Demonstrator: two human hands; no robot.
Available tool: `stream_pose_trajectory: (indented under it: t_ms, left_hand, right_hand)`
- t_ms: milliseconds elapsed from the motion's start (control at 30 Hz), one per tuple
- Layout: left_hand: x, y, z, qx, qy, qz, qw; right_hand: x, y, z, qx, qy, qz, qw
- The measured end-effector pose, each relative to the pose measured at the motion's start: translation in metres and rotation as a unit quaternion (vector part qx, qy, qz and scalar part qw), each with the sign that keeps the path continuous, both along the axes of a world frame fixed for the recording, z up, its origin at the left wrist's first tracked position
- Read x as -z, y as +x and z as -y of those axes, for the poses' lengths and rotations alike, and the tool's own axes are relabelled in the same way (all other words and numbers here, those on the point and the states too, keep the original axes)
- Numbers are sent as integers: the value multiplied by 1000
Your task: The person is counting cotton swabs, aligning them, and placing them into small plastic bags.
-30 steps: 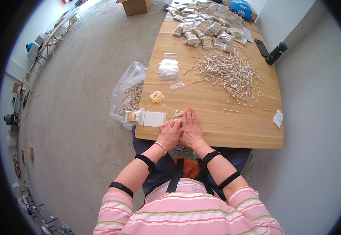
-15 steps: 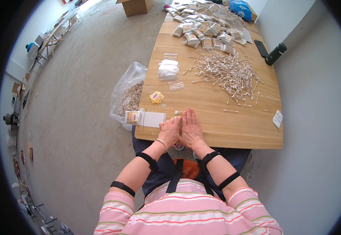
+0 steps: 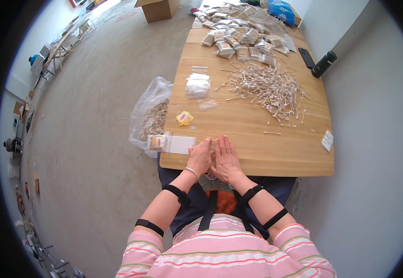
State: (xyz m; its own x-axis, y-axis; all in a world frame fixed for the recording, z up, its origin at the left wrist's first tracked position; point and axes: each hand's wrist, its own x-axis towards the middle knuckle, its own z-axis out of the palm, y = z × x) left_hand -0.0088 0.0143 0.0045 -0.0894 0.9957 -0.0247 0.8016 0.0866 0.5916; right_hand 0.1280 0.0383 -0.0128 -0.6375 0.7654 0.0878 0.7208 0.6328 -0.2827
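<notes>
My left hand (image 3: 200, 157) and my right hand (image 3: 227, 158) lie side by side near the front edge of the wooden table (image 3: 285, 157), palms facing each other around a small bundle of cotton swabs (image 3: 212, 144) pressed between them. Only the bundle's far end shows past my fingers. Just left of my left hand lies a filled clear packet of swabs (image 3: 171, 143) with a white flap. A large loose pile of cotton swabs (image 3: 268, 85) spreads across the middle of the table, well beyond my hands.
A clear plastic bag of swabs (image 3: 150, 118) hangs off the table's left edge. Small yellow packets (image 3: 185, 118), a stack of empty clear bags (image 3: 198, 85), several filled packets (image 3: 238, 39) at the far end, a black phone (image 3: 307, 57), a dark bottle (image 3: 324, 64), a cardboard box (image 3: 157, 8).
My hands have stayed in the same place, closed around the swab bundle; only slight finger shifts. Nothing else on the table has moved.
</notes>
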Motion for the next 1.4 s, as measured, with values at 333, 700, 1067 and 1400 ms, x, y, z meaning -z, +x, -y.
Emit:
stream_pose_trajectory:
  t_ms: [333, 700, 1067, 1400]
  left_hand:
    - [32, -27, -8, -138, 159, 401, 891]
    - [32, -96, 0, -210, 134, 548, 798]
    - [18, -145, 24, -175, 220, 76, 957]
    - [68, -193, 22, -220, 47, 490, 843]
  right_hand:
    - [5, -46, 14, 28, -47, 28, 998]
    - [4, -121, 24, 31, -69, -29, 997]
    - [5, -127, 27, 16, -75, -22, 997]
    - [4, -147, 32, 28, -85, -8, 996]
